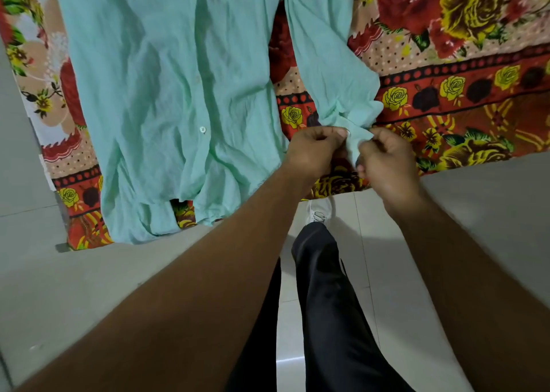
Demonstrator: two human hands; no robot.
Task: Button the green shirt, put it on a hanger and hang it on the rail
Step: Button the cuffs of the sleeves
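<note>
The thin, creased mint-green shirt [166, 94] lies flat on the red rose-patterned bedspread [452, 73]; at the near edge, left hand [315, 150] and right hand [384, 161], close together, both pinch the soft bunched cuff [357, 142] of its right-side sleeve.

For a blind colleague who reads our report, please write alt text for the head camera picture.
The left hand and right hand pinch the sleeve cuff of a pale green shirt spread flat on a red floral bedsheet. One white button shows on the shirt's front; below, a dark trouser leg and white shoe stand on pale floor.
</note>
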